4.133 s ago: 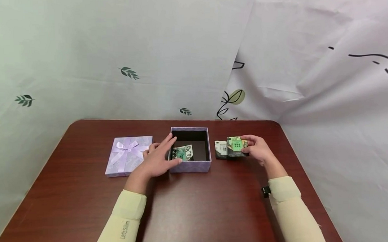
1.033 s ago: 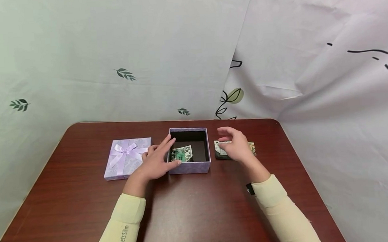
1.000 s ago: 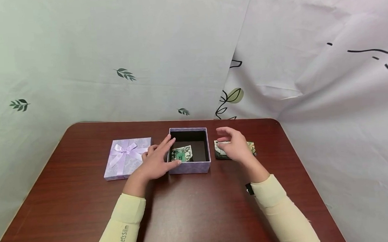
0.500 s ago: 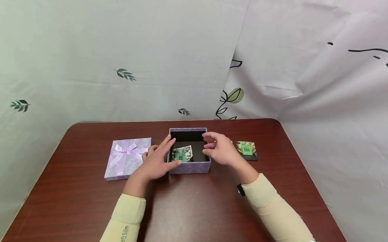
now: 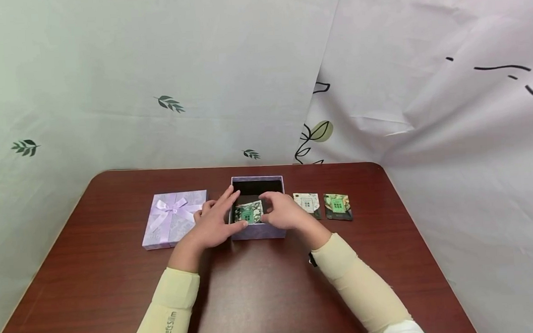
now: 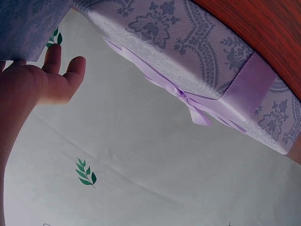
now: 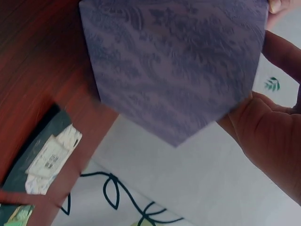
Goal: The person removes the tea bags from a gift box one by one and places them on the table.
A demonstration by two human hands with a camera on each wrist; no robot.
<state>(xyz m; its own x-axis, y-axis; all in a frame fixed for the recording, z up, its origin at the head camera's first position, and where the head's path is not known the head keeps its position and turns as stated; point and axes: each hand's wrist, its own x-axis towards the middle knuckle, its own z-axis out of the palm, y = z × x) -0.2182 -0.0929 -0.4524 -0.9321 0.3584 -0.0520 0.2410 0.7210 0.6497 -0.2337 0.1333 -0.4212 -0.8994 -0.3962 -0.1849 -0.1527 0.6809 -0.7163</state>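
In the head view an open lilac box (image 5: 260, 231) with a dark inside stands near the table's back edge. A green-and-white patterned sachet (image 5: 249, 213) lies in its left part. My left hand (image 5: 215, 222) rests at the box's left side, fingers spread along the rim and thumb over the front corner. My right hand (image 5: 285, 211) reaches over the right wall, fingertips and thumb apart at the sachet's right edge. The right wrist view shows the box's patterned side (image 7: 174, 70) with the right thumb and fingers past it; the sachet is hidden there.
A lilac box lid (image 5: 176, 217) with a ribbon bow lies left of the box. To the right, a white-and-black sachet (image 5: 307, 204) and a green-and-black sachet (image 5: 337, 206) lie side by side on the brown table (image 5: 272, 290). A pale cloth (image 5: 209, 79) hangs behind.
My right hand has let go of the green-and-black sachet, set down at the right, and moved left over the other sachet into the box. The left hand stays at the box.
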